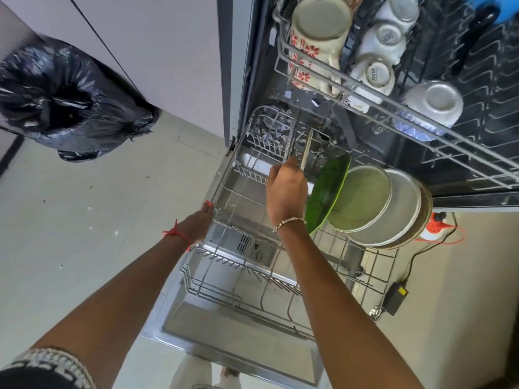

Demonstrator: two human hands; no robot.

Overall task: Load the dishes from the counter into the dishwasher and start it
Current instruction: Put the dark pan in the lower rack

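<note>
The dishwasher stands open with both racks pulled out. My right hand point(285, 189) grips a few pieces of cutlery point(304, 148) over the cutlery basket point(264, 136) at the back of the lower rack point(252, 293). My left hand point(200, 223) rests on the rack's left edge, fingers hidden behind the wire. A green plate point(327, 192) and three pale plates point(393, 209) stand on edge in the lower rack's right side. In the upper rack point(365, 88) lie flowered mugs point(314, 37), white cups point(376, 71) and a bowl point(432, 103), all upside down.
The open dishwasher door point(224, 332) lies flat below the rack. A full black rubbish bag point(64, 99) sits on the tiled floor at the left. At the right, an orange cable point(441, 228) and a black power adapter point(394, 297) lie on the floor.
</note>
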